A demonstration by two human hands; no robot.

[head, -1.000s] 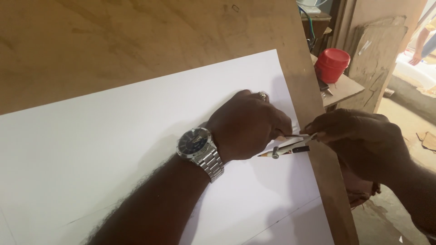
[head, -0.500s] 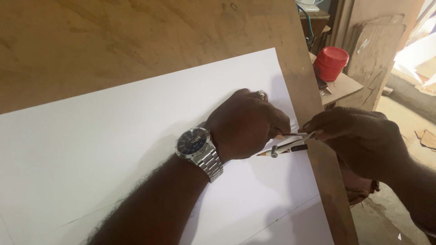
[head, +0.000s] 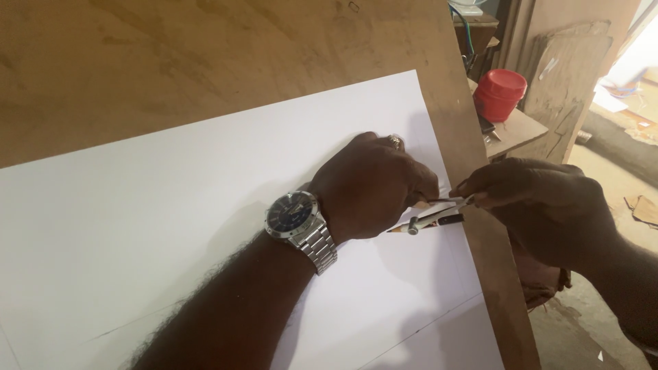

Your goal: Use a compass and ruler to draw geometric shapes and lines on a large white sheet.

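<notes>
Your left hand [head: 373, 185], with the steel-banded wristwatch [head: 301, 219] on its wrist, is curled fist-like on the large white paper sheet [head: 171, 205], its fingers closed about one end of a small metal drawing compass with a pencil leg [head: 433, 214] near the sheet's right edge. Your right hand [head: 541, 202] reaches in from beyond that edge and pinches the compass's other end between fingertip and thumb. To work it well, I judge you should press the left hand down so the paper cannot creep, and move the instrument gently without shifting its spread. Under the sheet lies the brown plywood surface [head: 205, 62]; farther off, on a small side bench, stands a red plastic tub [head: 500, 92].
</notes>
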